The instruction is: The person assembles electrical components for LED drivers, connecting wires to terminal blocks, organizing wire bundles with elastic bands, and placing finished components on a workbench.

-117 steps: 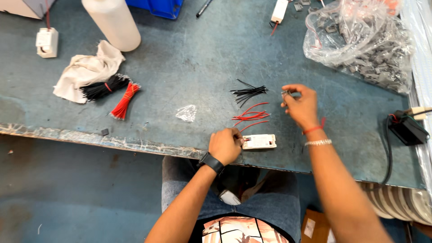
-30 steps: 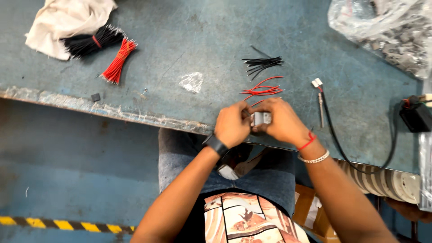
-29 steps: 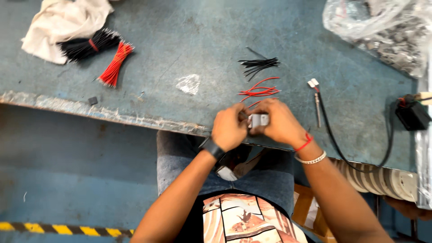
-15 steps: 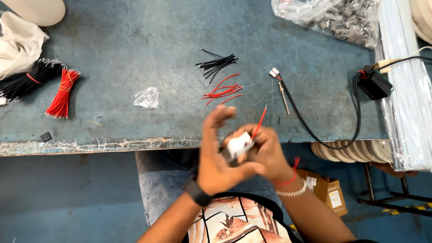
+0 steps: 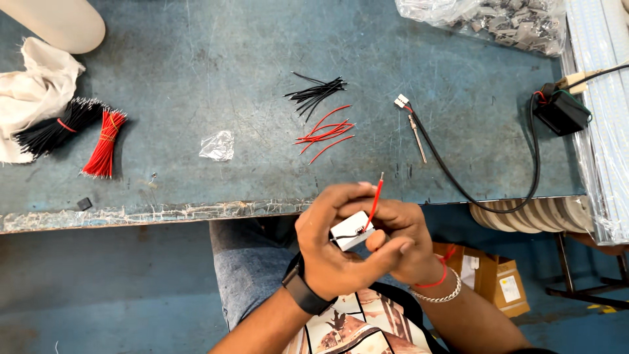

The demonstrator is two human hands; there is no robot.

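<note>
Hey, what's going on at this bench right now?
A seated person holds a small white block in both hands just off the near edge of a blue worktable. The left hand cups it from below while the right hand steadies it; a red wire sticks up from the block. On the table lie loose red wires, loose black wires, and bundled wires at the far left.

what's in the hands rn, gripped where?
Both hands, left hand and right hand, pinch a small white block by its edges; a red wire sticks up from it.
</note>
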